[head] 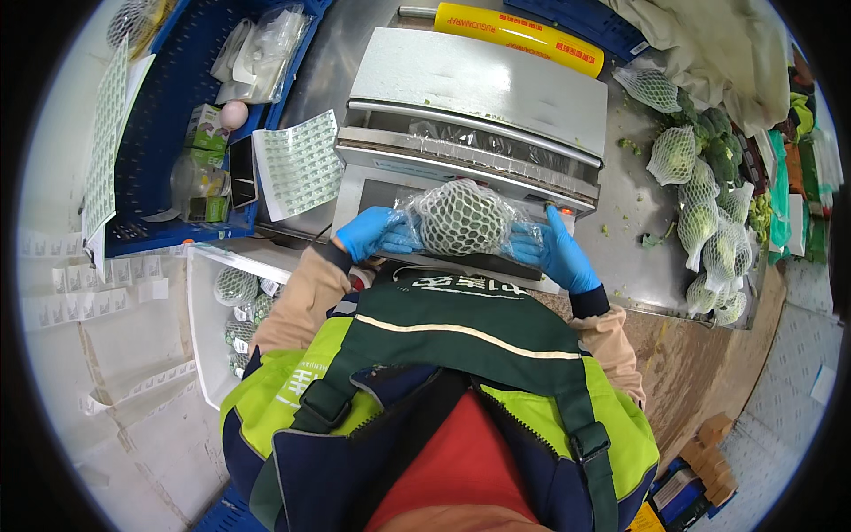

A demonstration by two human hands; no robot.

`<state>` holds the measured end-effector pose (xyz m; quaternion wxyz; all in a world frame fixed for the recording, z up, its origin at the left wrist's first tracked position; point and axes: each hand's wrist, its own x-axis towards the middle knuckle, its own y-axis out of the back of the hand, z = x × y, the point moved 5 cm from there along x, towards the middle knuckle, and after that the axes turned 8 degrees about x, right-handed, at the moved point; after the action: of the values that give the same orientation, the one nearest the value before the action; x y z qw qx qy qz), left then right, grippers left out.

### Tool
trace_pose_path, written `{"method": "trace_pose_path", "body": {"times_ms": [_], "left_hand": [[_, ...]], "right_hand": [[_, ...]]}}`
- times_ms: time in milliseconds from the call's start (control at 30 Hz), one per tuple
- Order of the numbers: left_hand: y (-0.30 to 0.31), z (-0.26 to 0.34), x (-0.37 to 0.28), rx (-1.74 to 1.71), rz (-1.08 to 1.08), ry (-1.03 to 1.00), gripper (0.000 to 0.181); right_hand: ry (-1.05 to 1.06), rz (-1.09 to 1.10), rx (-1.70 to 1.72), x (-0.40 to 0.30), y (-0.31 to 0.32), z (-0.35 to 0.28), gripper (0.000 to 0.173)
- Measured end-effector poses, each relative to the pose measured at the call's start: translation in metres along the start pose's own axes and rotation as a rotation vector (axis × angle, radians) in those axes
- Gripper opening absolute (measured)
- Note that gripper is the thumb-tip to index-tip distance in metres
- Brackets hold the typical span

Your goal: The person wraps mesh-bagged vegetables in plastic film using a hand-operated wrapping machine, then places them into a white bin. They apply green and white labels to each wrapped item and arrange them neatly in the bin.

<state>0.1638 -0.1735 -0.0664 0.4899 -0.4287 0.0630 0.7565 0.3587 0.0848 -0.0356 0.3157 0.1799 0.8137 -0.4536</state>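
Note:
A head of broccoli (462, 218) in a white foam net lies over the front plate of a film wrapping machine (479, 86), with clear plastic film around it. My left hand (375, 233), in a blue glove, holds the film at the left side, its fingers under or in the film. On the right side my right hand (557, 249), also blue-gloved, has its fingers at the film's other end, with the thumb pointing up near a small orange light on the machine. The undersides of the film and of the fingers are hidden.
Netted vegetables (698, 213) and loose broccoli lie on the steel table at right. A yellow film roll (518, 38) lies behind the machine. Left are a label sheet (299, 165), a phone (243, 171), a blue crate (149, 133) and a white bin (203, 332) with netted, labelled pieces.

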Motion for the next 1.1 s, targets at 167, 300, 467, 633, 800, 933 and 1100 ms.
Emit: {"method": "trace_pose_path", "body": {"times_ms": [167,300,467,633,800,933,1100], "left_hand": [[-0.011,-0.014,-0.013,-0.206,0.247,-0.221,0.044],[-0.016,-0.012,-0.012,-0.074,0.660,-0.506,0.041],[-0.028,-0.043,-0.083,-0.269,0.941,-0.433,0.043],[-0.004,-0.143,-0.042,0.337,0.934,-0.341,0.028],[-0.046,-0.175,0.073,1.389,0.175,-0.233,0.032],[-0.058,-0.159,0.079,1.417,0.147,-0.214,0.033],[-0.061,-0.169,0.069,1.312,0.197,-0.223,0.036]], "right_hand": [[0.549,0.188,-0.409,-0.001,-0.001,0.002,0.034],[0.931,0.400,-0.188,0.010,0.011,-0.008,0.030],[0.810,0.717,0.008,-0.083,0.017,0.024,0.028],[0.390,0.819,-0.102,-0.096,0.097,0.122,0.030],[0.293,0.113,-1.714,0.026,0.134,0.187,0.028],[0.301,0.018,-0.634,0.053,0.087,0.205,0.023],[0.492,-0.046,-1.094,0.015,-0.033,0.135,0.030]]}}
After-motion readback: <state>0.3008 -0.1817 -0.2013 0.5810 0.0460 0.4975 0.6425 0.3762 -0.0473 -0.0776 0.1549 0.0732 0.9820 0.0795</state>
